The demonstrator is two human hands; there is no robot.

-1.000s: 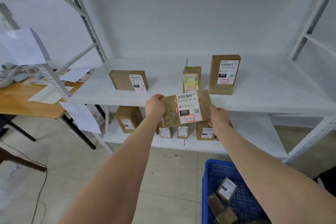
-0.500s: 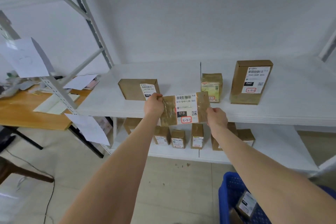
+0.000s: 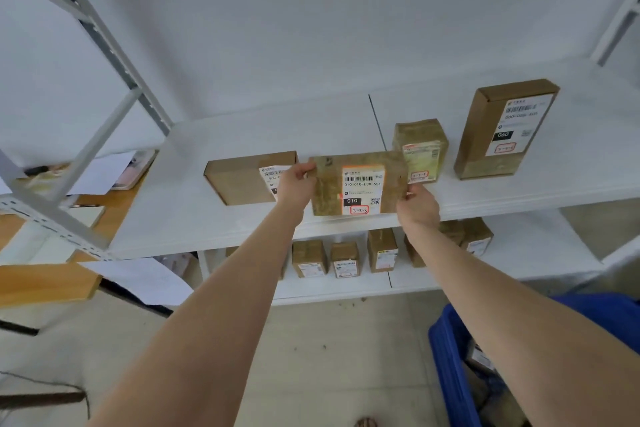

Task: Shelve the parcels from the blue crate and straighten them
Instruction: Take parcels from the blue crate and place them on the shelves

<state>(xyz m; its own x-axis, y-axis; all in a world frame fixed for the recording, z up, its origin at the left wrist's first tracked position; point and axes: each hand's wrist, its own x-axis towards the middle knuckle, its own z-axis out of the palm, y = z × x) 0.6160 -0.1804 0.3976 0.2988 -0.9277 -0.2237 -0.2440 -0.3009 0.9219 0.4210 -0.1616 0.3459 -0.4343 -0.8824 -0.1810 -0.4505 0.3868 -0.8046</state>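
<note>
I hold a flat brown parcel with a white label marked 010 and 3-3-3 upright at the front of the white upper shelf. My left hand grips its left edge and my right hand grips its lower right corner. It stands between a low brown parcel on the left and a small taped parcel on the right. A tall parcel marked 060 stands further right. The blue crate sits on the floor at lower right, with more parcels inside.
Several small parcels stand in a row on the lower shelf. A wooden desk with loose papers lies to the left behind the grey shelf upright. The floor below is tiled.
Both hands lifted the labelled parcel up and forward from below the shelf edge onto the upper shelf's front. The view moved closer to the shelf.
</note>
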